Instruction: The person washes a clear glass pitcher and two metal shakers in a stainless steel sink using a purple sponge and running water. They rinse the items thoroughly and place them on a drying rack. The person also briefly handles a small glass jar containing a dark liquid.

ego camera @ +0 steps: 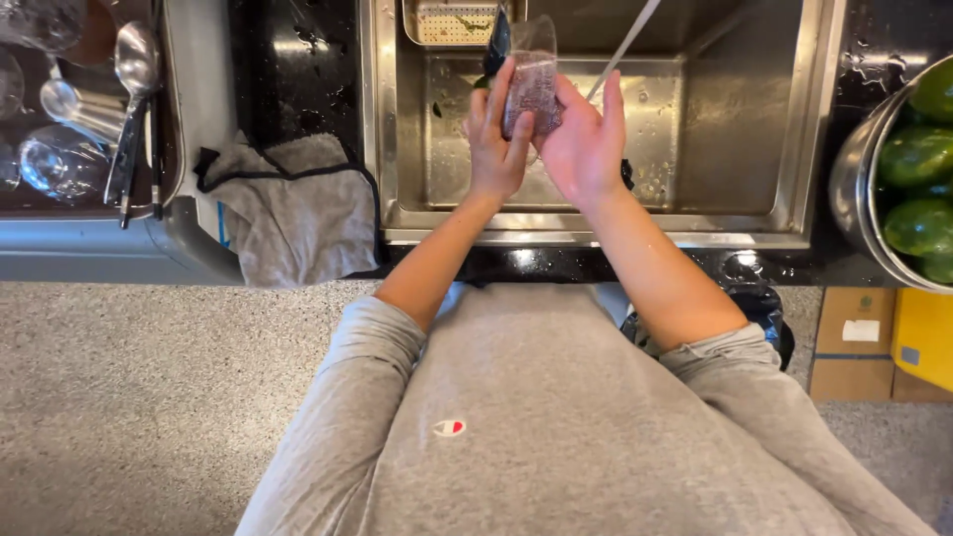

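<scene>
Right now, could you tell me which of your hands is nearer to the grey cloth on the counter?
Left. The left hand grips the clear glass over the sink, on the side toward the grey cloth. The right hand holds the glass's far side.

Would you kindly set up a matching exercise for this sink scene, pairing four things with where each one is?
Things:
1. clear drinking glass
2. grey cloth
3. green fruits
4. ladle

Places:
A. in the metal bowl at the far right
B. in the dish rack at the far left
C. held between the left hand and the right hand over the steel sink
D. draped on the counter left of the sink

Pairs: 1-C, 2-D, 3-A, 4-B
</scene>
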